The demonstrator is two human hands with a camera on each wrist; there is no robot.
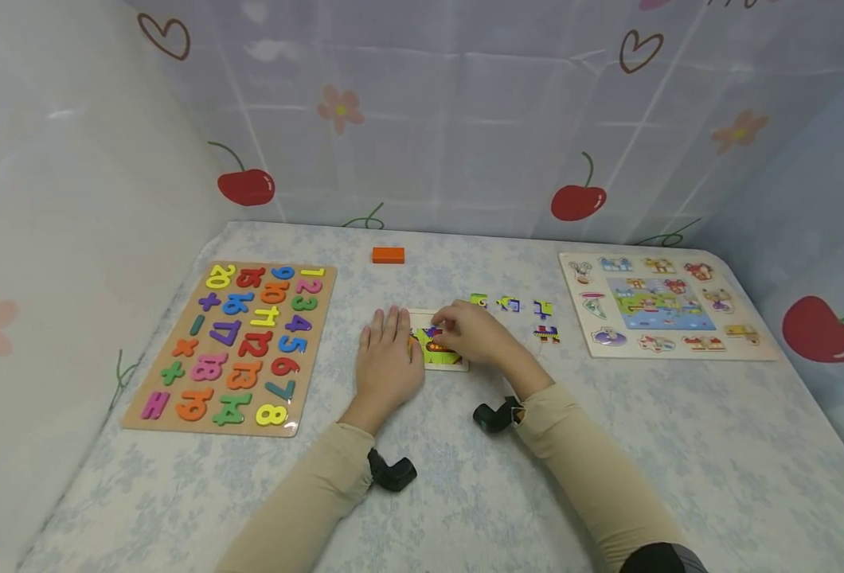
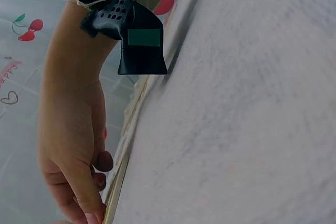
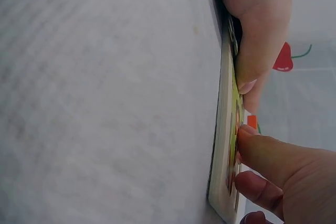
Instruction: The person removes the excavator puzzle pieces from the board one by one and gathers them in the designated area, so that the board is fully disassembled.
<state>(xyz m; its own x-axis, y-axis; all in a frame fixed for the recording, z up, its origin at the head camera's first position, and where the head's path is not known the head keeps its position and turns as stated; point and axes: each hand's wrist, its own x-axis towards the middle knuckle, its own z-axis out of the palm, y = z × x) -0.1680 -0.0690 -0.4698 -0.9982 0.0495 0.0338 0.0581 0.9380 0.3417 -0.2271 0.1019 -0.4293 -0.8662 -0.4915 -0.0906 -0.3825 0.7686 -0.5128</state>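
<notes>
A small jigsaw puzzle board (image 1: 456,368) with a pale rim and a yellow-green picture lies between the hands. My left hand (image 1: 389,362) rests with straight fingers over its left edge; in the right wrist view a thumb (image 3: 247,85) touches the picture. At the board's upper right, the curled thumb and fingers of my right hand (image 1: 475,334) pinch at a puzzle piece (image 1: 433,331) on the picture, mostly hidden by the fingers. Several loose pieces lie right of that hand, among them a purple-and-yellow piece (image 1: 547,334) and a yellow-green piece (image 1: 542,309).
A wooden number board (image 1: 232,350) with colourful digits lies at the left. At the right is a pale picture board (image 1: 669,345) with animals and vehicles. An orange block (image 1: 388,255) sits near the back edge of the cloth-covered table (image 1: 451,493). Printed curtains surround it.
</notes>
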